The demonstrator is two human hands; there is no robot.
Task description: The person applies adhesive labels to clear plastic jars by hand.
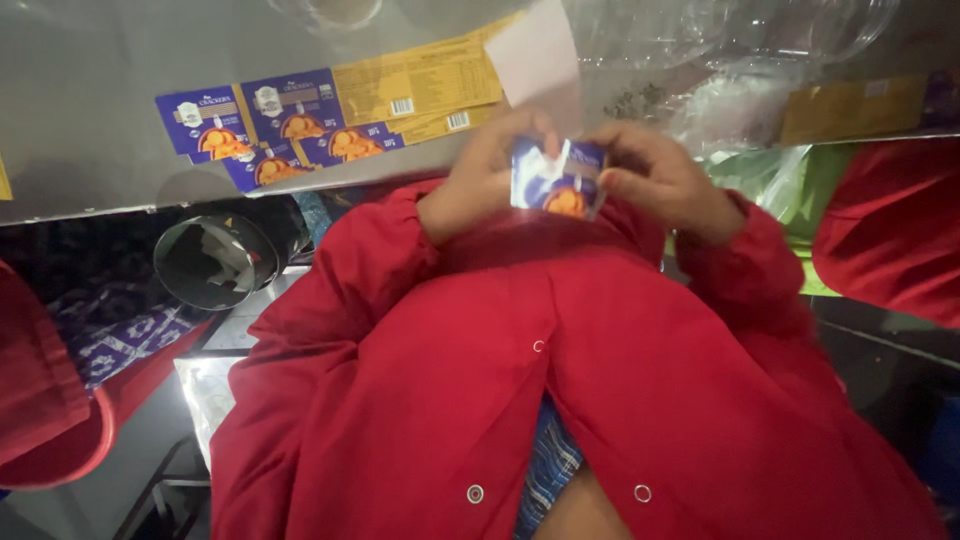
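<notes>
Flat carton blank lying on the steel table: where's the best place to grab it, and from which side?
Take the flat blank by its near blue edge, coming from the table's front edge. It lies flat, printed side up, so a pinch needs an edge lifted first. Both hands already hold a small carton.

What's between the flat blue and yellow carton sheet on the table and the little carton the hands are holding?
In the head view, bare grey table, then the left hand gripping the small carton. The flat carton sheet lies left of it.
</notes>
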